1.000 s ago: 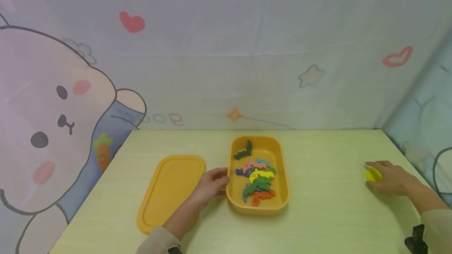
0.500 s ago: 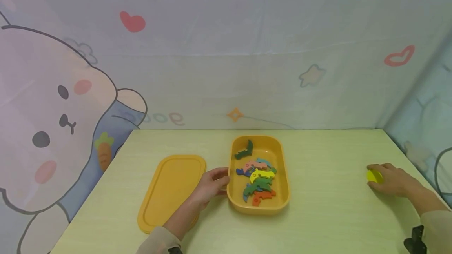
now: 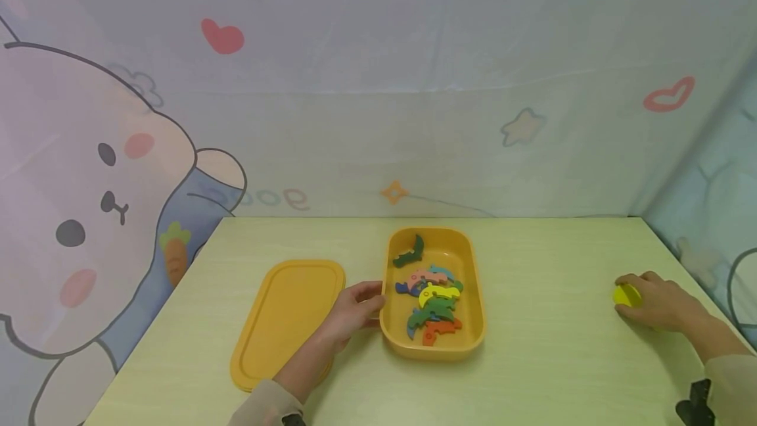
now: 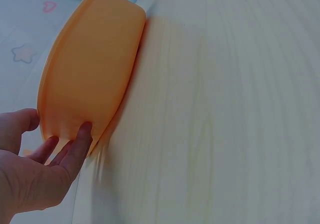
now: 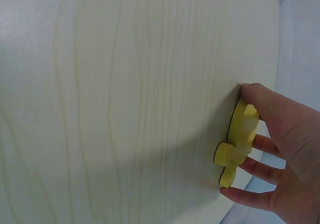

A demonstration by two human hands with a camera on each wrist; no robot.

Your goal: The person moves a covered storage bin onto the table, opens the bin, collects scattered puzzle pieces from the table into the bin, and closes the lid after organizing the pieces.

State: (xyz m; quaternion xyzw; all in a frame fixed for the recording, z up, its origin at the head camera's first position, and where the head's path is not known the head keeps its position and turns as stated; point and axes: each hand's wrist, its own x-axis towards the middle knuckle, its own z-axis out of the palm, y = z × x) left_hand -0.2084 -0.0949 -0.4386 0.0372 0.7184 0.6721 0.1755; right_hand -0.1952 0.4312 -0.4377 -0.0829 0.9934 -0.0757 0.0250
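Observation:
At the right of the table, my right hand (image 3: 662, 301) pinches a chunky yellow toy piece (image 3: 625, 295) with a rounded, knobbed outline. The right wrist view shows thumb and fingertips at opposite ends of the yellow toy piece (image 5: 242, 134), close to the tabletop; the palm hides part of it. My left hand (image 3: 355, 311) holds the left side of a yellow plastic box (image 3: 434, 350). In the left wrist view, the thumb is at the rim and the fingers press the outer wall of the box (image 4: 95, 59). Inside lie several coloured animal-shaped pieces, including a yellow one (image 3: 439, 293).
Left of the box, a yellow lid (image 3: 290, 314) lies flat, partly behind my left forearm. A dark green piece (image 3: 411, 252) sits apart at the box's far end. The table (image 3: 550, 347) ends at a printed cloth backdrop (image 3: 355, 117).
My right hand's index finger, straighter a second ago, has drawn in around the yellow toy piece. My left hand and the box stay where they were.

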